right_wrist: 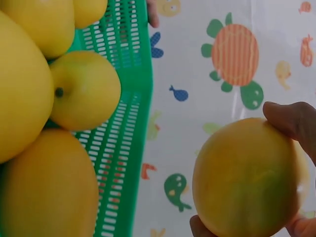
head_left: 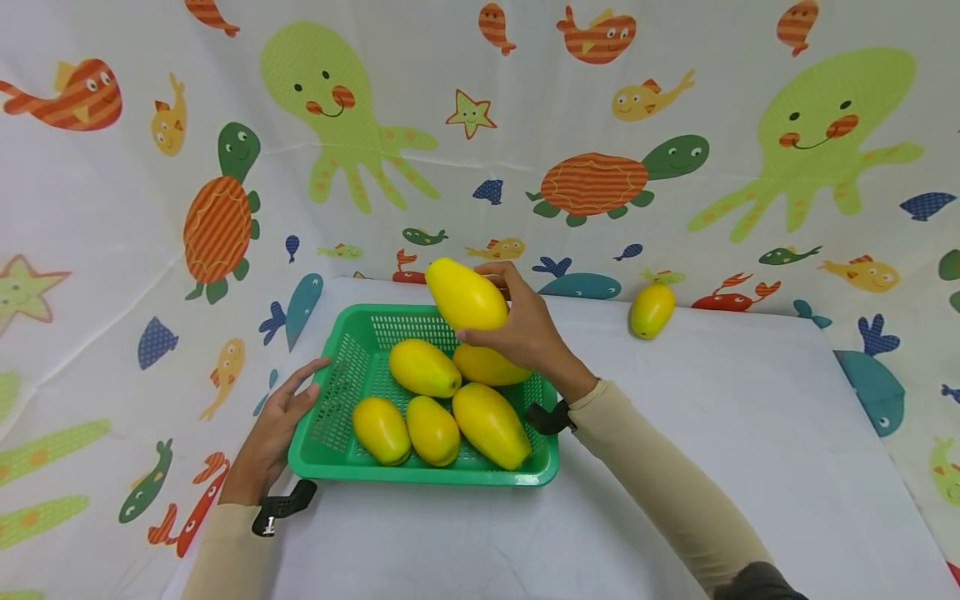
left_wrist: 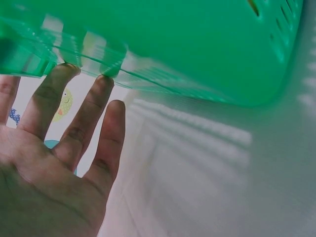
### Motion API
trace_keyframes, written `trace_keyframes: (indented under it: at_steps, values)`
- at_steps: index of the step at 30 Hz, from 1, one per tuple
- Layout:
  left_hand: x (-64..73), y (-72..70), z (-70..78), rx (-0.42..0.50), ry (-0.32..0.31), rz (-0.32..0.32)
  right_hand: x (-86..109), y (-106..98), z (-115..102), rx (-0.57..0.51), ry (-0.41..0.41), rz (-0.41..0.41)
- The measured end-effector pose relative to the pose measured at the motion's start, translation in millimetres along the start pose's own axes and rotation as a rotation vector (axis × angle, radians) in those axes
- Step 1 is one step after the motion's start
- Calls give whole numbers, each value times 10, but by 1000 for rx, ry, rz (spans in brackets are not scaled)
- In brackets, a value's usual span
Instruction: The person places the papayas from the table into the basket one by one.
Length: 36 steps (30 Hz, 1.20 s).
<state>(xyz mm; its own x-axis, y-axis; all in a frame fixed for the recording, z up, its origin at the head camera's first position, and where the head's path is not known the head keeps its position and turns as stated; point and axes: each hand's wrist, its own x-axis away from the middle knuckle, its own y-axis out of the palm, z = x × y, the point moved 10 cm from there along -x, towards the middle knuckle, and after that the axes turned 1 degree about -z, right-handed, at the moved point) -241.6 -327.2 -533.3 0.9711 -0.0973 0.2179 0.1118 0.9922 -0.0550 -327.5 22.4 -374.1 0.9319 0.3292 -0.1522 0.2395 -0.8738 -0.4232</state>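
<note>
My right hand (head_left: 528, 327) grips a yellow mango (head_left: 467, 295) with the thumb and fingers around its sides, holding it up over the back of a green plastic basket (head_left: 423, 475). In the right wrist view the broad end of this mango faces the camera. Several more mangoes (head_left: 491, 427) lie inside the basket, one partly hidden behind the right hand. At the basket's left side is my left hand (head_left: 273, 425), its fingers extended. Its fingertips (left_wrist: 104, 81) meet the basket's outer wall in the left wrist view.
One more mango (head_left: 652, 311) sits at the back of the white-covered table (head_left: 705, 392), right of the basket. Behind and to the left hangs a cloth (head_left: 465, 183) printed with sea animals. Both wrists wear black straps (head_left: 550, 418).
</note>
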Motion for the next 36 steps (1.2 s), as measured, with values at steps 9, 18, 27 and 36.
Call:
trace_keyframes:
  at_steps: [9, 18, 27, 36]
  values:
    - [-8, 3, 4, -5, 17, -8, -30, 334, -101, 11, 18, -78]
    - [-2, 4, 7, -15, 24, -8, -62, 671, -116, 33, 56, -174]
    - [-3, -13, -21, -64, -4, 23, -86, 957, -44, 108, 120, -262]
    - [11, -12, -19, -64, -17, 25, -109, 1194, -13, 202, 146, -313]
